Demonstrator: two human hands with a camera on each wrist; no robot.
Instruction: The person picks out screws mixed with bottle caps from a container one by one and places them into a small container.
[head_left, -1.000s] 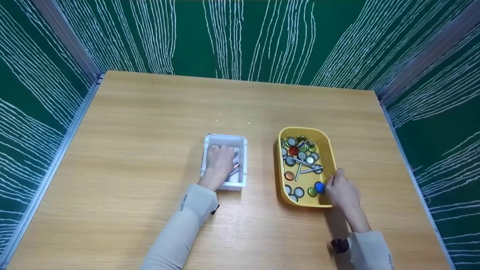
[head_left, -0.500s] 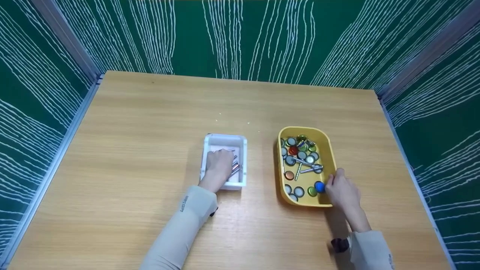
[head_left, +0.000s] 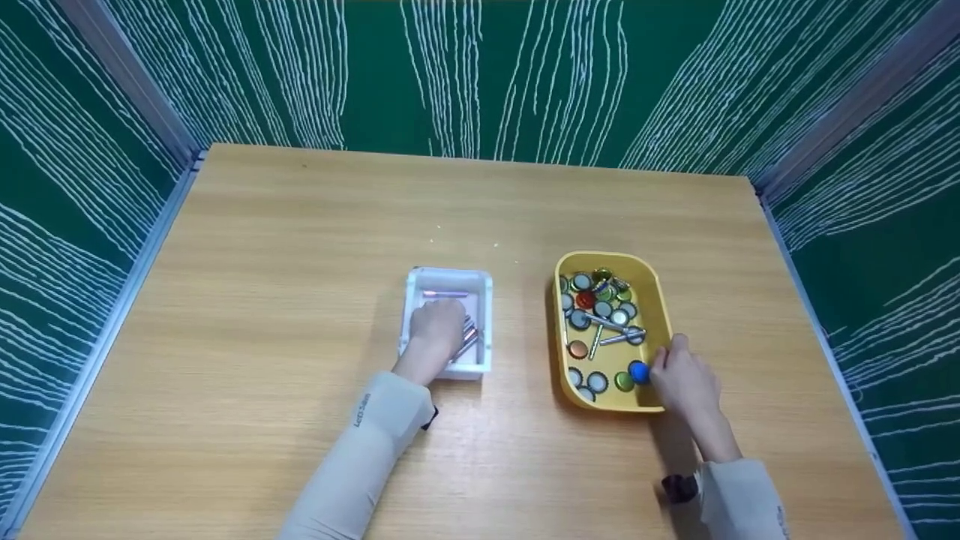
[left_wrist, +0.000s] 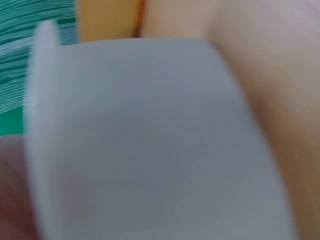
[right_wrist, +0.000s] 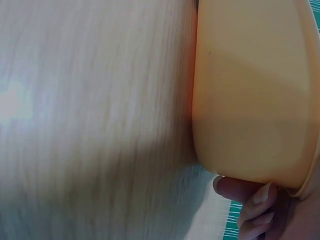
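Observation:
My left hand reaches down into a small white bin, its back upward and its fingertips hidden. I cannot tell whether it holds anything. Slim metal rods lie in the bin beside the hand, and one thin rod lies beyond it at the far end. The bin's outer wall fills most of the left wrist view. My right hand grips the right side of a yellow tub at the rim, with curled fingers against its outside.
Inside the yellow tub are several bottle caps, among them a blue cap near the right hand, a red cap and an orange cap. Silver rods lie across them. Green walls enclose the wooden table.
My left hand has shifted slightly toward me inside the white bin, uncovering the thin rod at its far end. The right hand stays in place on the yellow tub.

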